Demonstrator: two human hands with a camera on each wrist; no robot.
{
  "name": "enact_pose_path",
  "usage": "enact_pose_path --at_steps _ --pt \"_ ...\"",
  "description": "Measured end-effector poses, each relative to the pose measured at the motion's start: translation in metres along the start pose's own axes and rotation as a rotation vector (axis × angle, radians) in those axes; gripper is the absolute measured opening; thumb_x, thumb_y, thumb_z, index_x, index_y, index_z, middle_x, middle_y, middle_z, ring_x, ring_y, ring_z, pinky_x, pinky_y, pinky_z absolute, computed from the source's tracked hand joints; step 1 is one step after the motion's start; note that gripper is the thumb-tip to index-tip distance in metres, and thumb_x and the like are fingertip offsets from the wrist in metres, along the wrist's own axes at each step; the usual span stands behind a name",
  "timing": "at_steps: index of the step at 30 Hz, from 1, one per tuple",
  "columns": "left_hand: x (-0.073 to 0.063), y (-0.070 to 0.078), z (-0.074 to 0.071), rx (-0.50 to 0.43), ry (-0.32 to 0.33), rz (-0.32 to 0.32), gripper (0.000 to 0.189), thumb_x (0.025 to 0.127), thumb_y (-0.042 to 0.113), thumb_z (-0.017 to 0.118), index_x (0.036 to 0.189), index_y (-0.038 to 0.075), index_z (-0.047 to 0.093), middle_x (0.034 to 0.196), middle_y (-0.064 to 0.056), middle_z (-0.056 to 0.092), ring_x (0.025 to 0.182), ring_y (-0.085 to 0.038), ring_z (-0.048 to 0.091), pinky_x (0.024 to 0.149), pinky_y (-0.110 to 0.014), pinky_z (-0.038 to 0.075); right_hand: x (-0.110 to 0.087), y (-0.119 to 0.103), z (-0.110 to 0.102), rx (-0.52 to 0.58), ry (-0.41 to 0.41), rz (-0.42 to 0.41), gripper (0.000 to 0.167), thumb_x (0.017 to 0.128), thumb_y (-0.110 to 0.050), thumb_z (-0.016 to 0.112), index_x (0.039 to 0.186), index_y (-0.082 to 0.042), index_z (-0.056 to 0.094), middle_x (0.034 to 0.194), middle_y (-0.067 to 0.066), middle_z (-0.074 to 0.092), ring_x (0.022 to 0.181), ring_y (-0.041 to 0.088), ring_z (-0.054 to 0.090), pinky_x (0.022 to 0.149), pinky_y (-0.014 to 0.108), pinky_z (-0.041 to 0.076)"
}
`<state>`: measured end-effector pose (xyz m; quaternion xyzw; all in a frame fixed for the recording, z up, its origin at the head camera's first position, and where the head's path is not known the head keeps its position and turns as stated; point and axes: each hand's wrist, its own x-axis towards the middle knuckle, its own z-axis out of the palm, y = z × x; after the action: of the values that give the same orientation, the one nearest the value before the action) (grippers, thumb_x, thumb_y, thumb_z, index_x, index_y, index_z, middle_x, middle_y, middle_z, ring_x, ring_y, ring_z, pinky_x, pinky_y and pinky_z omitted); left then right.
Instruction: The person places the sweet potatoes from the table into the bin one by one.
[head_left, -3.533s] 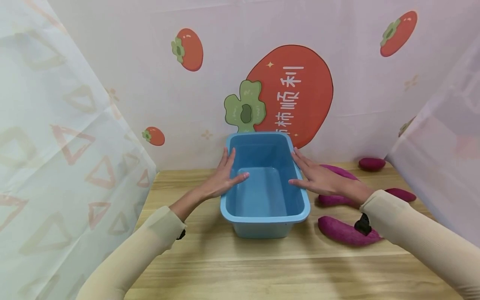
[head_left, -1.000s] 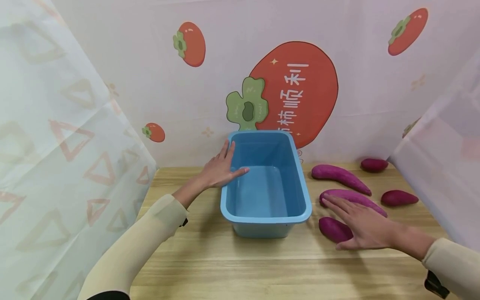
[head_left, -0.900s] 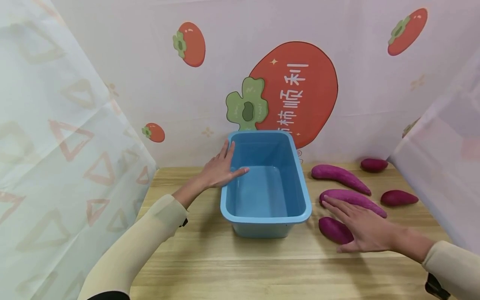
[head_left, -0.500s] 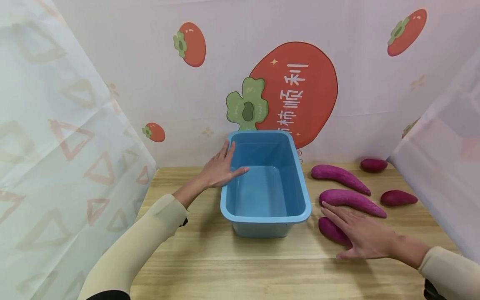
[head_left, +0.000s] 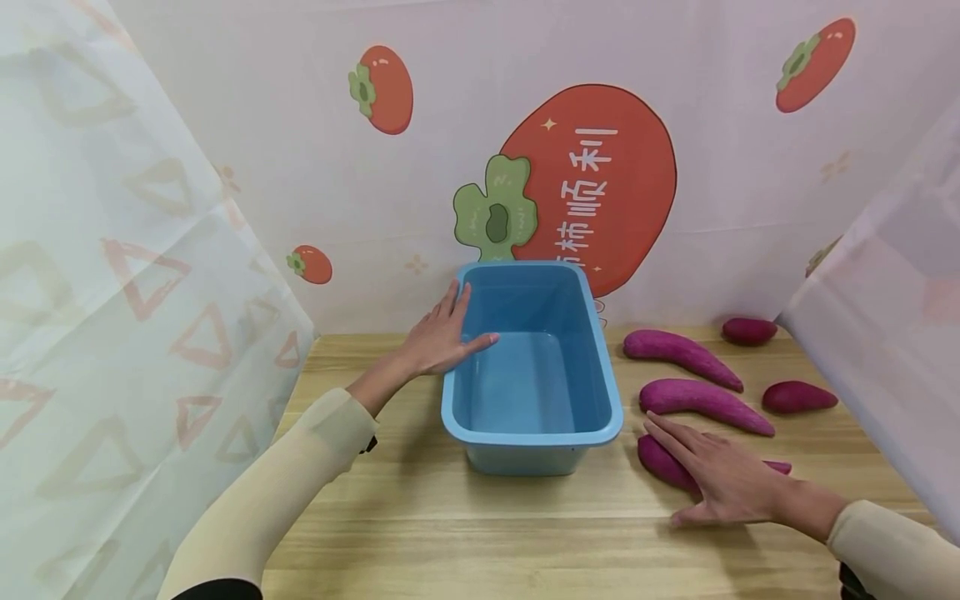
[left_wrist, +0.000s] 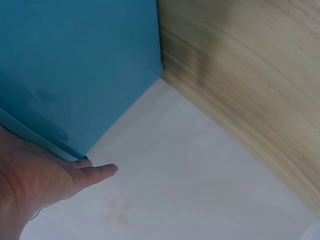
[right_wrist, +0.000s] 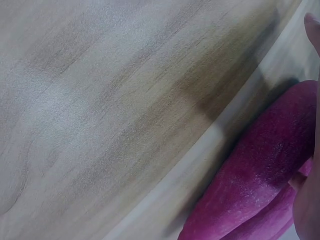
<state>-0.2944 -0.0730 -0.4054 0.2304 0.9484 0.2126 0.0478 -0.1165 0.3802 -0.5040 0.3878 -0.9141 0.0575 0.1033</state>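
Note:
A light blue plastic tub stands in the middle of the wooden table, with nothing inside it. My left hand rests on its left rim, fingers straight and thumb reaching over the inside. On the right, my right hand spreads over the nearest purple sweet potato, hiding its middle, with fingers fairly straight and thumb on the near side. In the right wrist view that sweet potato lies beside the palm; whether the fingers touch it, I cannot tell.
Two long curved sweet potatoes, the middle one and the far one, lie beyond my right hand. Two shorter ones, one right and one at the back, lie near the right-hand cloth. A persimmon-printed cloth hangs behind.
My right hand has left the tub's right rim and moved right and nearer, over the closest sweet potato. Lately it has shifted slightly nearer to me. My left hand stays on the rim.

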Motion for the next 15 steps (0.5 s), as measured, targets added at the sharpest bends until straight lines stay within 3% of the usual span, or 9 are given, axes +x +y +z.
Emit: enact_pose_path --at_steps 8,15 --pt "0.0 -0.001 0.0 0.001 -0.001 0.002 0.109 0.097 0.073 0.048 0.171 0.011 -0.004 0.179 -0.013 -0.007 0.164 -0.039 0.009 0.125 -0.067 0.021 -0.001 0.005 0.012 -0.005 0.008 0.009 0.127 0.071 -0.083 0.079 0.161 -0.001 0.042 0.162 0.018 0.047 0.131 0.027 0.061 0.088 0.045 0.057" --pt "0.0 -0.001 0.0 0.008 0.005 0.005 0.109 0.097 0.074 0.046 0.171 0.012 -0.004 0.179 -0.014 -0.005 0.164 -0.038 0.007 0.126 -0.065 0.021 0.002 0.002 0.01 0.004 0.03 0.001 0.123 0.071 -0.077 0.083 0.158 0.0 0.044 0.159 0.018 0.05 0.129 0.028 0.062 0.087 0.045 0.057"
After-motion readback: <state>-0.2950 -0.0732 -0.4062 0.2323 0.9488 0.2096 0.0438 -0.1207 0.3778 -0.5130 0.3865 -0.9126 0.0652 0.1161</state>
